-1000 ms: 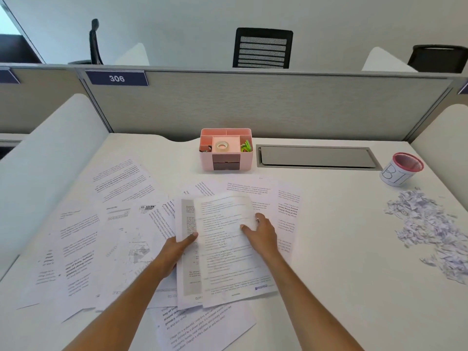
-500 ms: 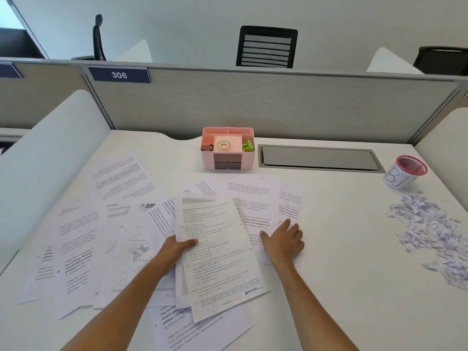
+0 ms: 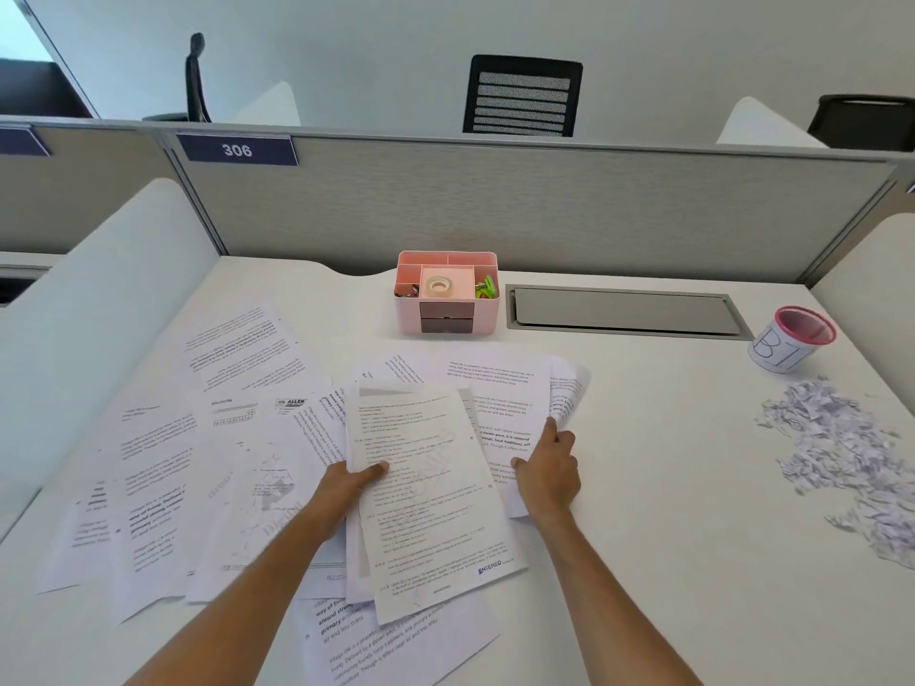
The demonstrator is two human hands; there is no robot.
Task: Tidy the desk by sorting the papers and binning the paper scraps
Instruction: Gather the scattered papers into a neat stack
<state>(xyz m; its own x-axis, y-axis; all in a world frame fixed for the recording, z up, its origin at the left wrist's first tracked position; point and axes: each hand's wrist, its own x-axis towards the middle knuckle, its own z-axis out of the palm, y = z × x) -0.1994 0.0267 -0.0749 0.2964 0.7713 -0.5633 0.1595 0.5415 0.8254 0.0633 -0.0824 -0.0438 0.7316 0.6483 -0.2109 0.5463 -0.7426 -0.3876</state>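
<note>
Printed sheets lie scattered over the left and middle of the white desk [image 3: 643, 561]. My left hand [image 3: 346, 492] grips the left edge of a small stack of papers [image 3: 426, 492] near the desk's middle, thumb on top. My right hand [image 3: 549, 467] pinches the right edge of a printed sheet [image 3: 500, 403] lying behind that stack, and the sheet's far right corner curls up. A heap of paper scraps [image 3: 841, 453] covers the right side of the desk. A small pink-rimmed bin [image 3: 792, 339] marked "BI" stands behind the scraps.
A pink desk organiser [image 3: 445, 294] with a tape roll stands at the back centre. Beside it is a grey cable hatch [image 3: 624, 309]. Grey partition panels [image 3: 495, 210] close off the back, and white dividers flank both sides.
My right hand went from the stack to the sheet on the right, lay flat on it, and now pinches its edge, lifting the corner. The left hand keeps its hold on the stack.
</note>
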